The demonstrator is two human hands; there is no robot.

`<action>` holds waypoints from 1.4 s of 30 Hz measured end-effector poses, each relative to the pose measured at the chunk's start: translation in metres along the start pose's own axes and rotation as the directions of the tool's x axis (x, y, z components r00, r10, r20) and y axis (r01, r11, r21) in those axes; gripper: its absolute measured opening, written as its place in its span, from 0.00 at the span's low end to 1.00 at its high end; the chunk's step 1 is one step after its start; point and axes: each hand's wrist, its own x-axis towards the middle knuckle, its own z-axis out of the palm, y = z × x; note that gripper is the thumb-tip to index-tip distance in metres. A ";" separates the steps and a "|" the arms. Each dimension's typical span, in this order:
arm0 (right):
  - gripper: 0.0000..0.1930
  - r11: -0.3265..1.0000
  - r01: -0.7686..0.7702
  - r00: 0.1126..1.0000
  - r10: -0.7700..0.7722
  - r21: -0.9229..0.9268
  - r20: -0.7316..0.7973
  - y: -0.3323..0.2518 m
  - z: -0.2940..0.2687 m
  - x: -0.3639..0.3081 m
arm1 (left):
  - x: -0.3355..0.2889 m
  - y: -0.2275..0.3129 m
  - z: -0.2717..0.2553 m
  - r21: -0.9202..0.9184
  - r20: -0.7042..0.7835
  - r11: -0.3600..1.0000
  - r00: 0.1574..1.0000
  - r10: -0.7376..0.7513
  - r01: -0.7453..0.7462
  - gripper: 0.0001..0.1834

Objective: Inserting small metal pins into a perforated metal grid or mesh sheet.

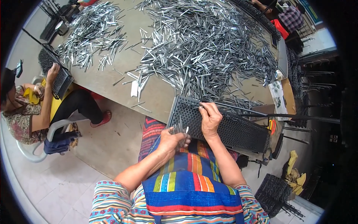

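Observation:
A long black rack (238,131) full of small round holes lies slantwise in front of me, one end against the table edge. In my left hand (170,142) is a bunch of thin grey metal rods (180,126), the fingers closed round it beside the rack's near left end. My right hand (211,120) pinches at the rack's perforated face, thumb and forefinger together. Whatever sits between those fingertips is too small to make out. Beyond the rack, a large heap of similar loose rods (209,48) covers much of the table (108,86).
A smaller heap of rods (91,33) lies at the far left. On the left, a seated person (26,112) holds another black rack (61,80). A cardboard box (288,98) stands at the table's right edge. A dark bar (298,117) runs rightward from my rack.

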 end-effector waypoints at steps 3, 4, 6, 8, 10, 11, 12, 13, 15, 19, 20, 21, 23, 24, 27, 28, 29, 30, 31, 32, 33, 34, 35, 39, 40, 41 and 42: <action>0.08 1.000 -0.009 1.000 0.009 -0.015 -0.005 -0.002 0.000 -0.002 | 0.003 -0.003 0.001 -0.018 -0.020 1.000 1.000 0.024 -0.024 0.04; 0.08 1.000 -0.010 1.000 0.010 -0.015 -0.003 -0.003 0.000 -0.003 | 0.003 -0.003 0.001 -0.023 -0.006 1.000 1.000 0.013 -0.013 0.04; 0.09 0.996 0.045 0.999 -0.044 -0.078 0.015 -0.003 0.000 -0.003 | 0.003 -0.001 0.003 -0.027 0.005 1.000 1.000 0.004 -0.004 0.05; 0.09 0.993 0.067 0.997 -0.064 -0.095 0.035 -0.005 -0.002 -0.004 | 0.001 0.002 0.005 -0.041 -0.007 0.999 1.000 -0.030 0.029 0.06; 0.09 0.990 0.089 0.995 -0.084 -0.111 0.056 -0.005 -0.004 -0.005 | 0.002 0.001 0.005 -0.034 -0.020 0.999 1.000 -0.023 0.023 0.07; 0.10 0.988 0.114 0.992 -0.108 -0.101 0.062 -0.005 -0.005 -0.006 | 0.003 0.001 0.005 -0.026 -0.030 1.000 0.999 -0.018 0.018 0.07; 0.10 0.986 0.138 0.989 -0.132 -0.092 0.066 -0.004 -0.006 -0.007 | 0.004 -0.001 0.004 -0.026 -0.030 0.999 0.999 -0.018 0.017 0.07; 0.10 0.986 0.139 0.989 -0.133 -0.092 0.066 -0.003 -0.006 -0.009 | 0.005 -0.003 0.003 -0.019 -0.016 1.000 1.000 -0.009 0.009 0.07; 0.11 0.978 0.189 0.980 -0.182 -0.093 0.084 0.001 -0.007 -0.016 | 0.005 -0.004 0.002 -0.011 -0.002 1.000 1.000 0.001 -0.001 0.07; 0.12 0.917 0.347 0.934 -0.320 -0.195 0.159 0.001 -0.006 -0.025 | 0.002 -0.002 0.003 -0.028 0.010 0.999 0.999 -0.045 0.046 0.07; 0.12 0.917 0.347 0.934 -0.320 -0.196 0.158 0.000 -0.008 -0.028 | 0.002 -0.002 0.004 -0.047 -0.001 0.998 0.999 -0.044 0.044 0.07; 0.12 0.902 0.376 0.922 -0.341 -0.214 0.183 -0.001 -0.009 -0.031 | 0.002 -0.002 0.004 -0.046 0.001 0.998 0.999 -0.045 0.045 0.07; 0.12 0.874 0.422 0.902 -0.376 -0.240 0.214 -0.001 -0.009 -0.034 | 0.003 -0.002 0.002 -0.088 -0.016 0.995 0.999 -0.041 0.039 0.07; 0.12 0.875 0.420 0.902 -0.375 -0.242 0.213 -0.001 -0.009 -0.035 | 0.004 -0.004 0.001 -0.087 -0.015 0.995 0.999 -0.042 0.041 0.07; 0.12 0.880 0.402 0.910 -0.354 -0.252 0.217 -0.004 -0.008 -0.036 | 0.005 -0.007 0.000 -0.075 -0.001 0.996 0.999 -0.041 0.041 0.06; 0.12 0.876 0.413 0.904 -0.360 -0.250 0.232 -0.003 -0.007 -0.036 | 0.005 -0.006 0.000 -0.072 0.009 0.996 0.998 -0.059 0.060 0.06; 0.12 0.871 0.425 0.897 -0.367 -0.246 0.247 -0.002 -0.007 -0.036 | 0.004 -0.006 0.001 -0.070 0.018 0.995 0.997 -0.076 0.077 0.06; 0.12 0.871 0.425 0.897 -0.367 -0.246 0.247 -0.002 -0.007 -0.035 | 0.004 -0.006 0.002 -0.070 0.019 0.995 0.997 -0.077 0.078 0.06; 0.12 0.862 0.441 0.888 -0.380 -0.248 0.258 -0.002 -0.008 -0.033 | 0.004 -0.006 0.003 -0.074 0.015 0.994 0.997 -0.079 0.080 0.06; 0.12 0.853 0.458 0.879 -0.393 -0.250 0.269 -0.002 -0.008 -0.033 | 0.004 -0.006 0.003 -0.078 0.010 0.994 0.997 -0.082 0.083 0.07; 0.12 0.853 0.457 0.880 -0.392 -0.250 0.269 -0.002 -0.007 -0.031 | 0.004 -0.006 0.003 -0.078 0.010 0.993 0.997 -0.083 0.083 0.07; 0.12 0.857 0.456 0.881 -0.398 -0.240 0.255 -0.001 -0.006 -0.029 | 0.004 -0.007 0.003 -0.075 0.016 0.995 0.997 -0.071 0.072 0.06; 0.12 0.860 0.456 0.882 -0.404 -0.229 0.241 -0.001 -0.005 -0.028 | 0.004 -0.007 0.003 -0.072 0.023 0.996 0.998 -0.059 0.060 0.06; 0.12 0.872 0.436 0.895 -0.394 -0.222 0.210 -0.002 -0.004 -0.027 | 0.003 -0.005 0.005 -0.051 0.024 0.998 0.999 -0.046 0.047 0.06; 0.12 0.863 0.449 0.886 -0.398 -0.233 0.237 -0.003 -0.005 -0.028 | 0.002 -0.003 0.005 -0.046 0.028 0.997 0.998 -0.053 0.054 0.06; 0.12 0.853 0.463 0.877 -0.400 -0.241 0.266 -0.003 -0.007 -0.030 | 0.002 -0.003 0.005 -0.043 0.031 0.997 0.998 -0.060 0.062 0.07; 0.12 0.852 0.465 0.876 -0.402 -0.240 0.267 -0.003 -0.008 -0.031 | 0.002 -0.003 0.005 -0.045 0.031 0.997 0.998 -0.059 0.060 0.07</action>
